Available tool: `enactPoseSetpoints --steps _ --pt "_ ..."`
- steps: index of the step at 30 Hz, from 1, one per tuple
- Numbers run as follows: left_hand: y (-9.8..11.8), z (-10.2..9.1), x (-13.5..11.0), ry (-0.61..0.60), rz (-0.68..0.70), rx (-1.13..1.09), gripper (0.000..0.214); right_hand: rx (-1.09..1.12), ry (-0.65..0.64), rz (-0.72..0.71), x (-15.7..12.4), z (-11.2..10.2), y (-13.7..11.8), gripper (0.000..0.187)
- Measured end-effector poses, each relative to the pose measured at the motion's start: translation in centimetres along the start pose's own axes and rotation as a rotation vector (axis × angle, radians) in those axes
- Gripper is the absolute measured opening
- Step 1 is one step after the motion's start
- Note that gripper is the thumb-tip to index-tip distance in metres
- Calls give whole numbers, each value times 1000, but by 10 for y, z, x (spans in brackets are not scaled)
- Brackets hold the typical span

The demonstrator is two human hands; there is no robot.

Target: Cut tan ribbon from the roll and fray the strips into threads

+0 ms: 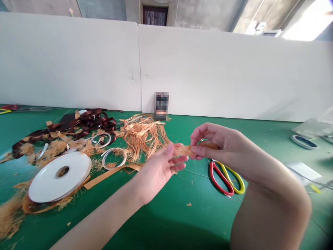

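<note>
My right hand [215, 144] is raised over the green table [166, 215], fingers pinched on a short piece of orange ribbon [185, 150]. My left hand [161, 170] reaches in from the lower left, palm up, its fingertips gripping the other end of the same orange piece. Just behind the hands lies a tangle of frayed orange ribbon strands [143, 133]. Below my right hand lie scissors with one red and one yellow handle [226, 177].
A white tape roll [59, 177] sits at the left on orange scraps. Dark brown ribbon [85, 123] is heaped behind it, with thin white rings [113, 158] nearby. A white partition wall [208, 69] closes the table's far side. Clear packaging and a ring [304, 141] lie at the right.
</note>
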State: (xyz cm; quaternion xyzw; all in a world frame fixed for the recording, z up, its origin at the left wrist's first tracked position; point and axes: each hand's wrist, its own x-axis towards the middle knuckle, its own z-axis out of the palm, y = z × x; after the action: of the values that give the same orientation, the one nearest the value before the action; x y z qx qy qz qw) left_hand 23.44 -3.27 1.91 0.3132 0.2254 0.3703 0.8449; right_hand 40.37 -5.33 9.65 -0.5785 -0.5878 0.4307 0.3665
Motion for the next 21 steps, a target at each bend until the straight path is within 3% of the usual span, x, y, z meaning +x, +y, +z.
enactPoseSetpoints --steps 3,7,9,16,21 --pt "10 -5 12 164 50 -75 12 -47 -78 73 0 -2 6 21" --pt "19 -14 15 220 165 214 14 -190 -47 64 2 -5 14 19" --pt "23 -16 14 232 172 230 15 -260 -30 29 3 -5 17 17" --pt "40 -15 10 90 -46 -246 20 -248 -72 -16 5 -6 23 12" --pt "61 -49 2 150 18 -304 23 -251 26 16 5 -16 24 12"
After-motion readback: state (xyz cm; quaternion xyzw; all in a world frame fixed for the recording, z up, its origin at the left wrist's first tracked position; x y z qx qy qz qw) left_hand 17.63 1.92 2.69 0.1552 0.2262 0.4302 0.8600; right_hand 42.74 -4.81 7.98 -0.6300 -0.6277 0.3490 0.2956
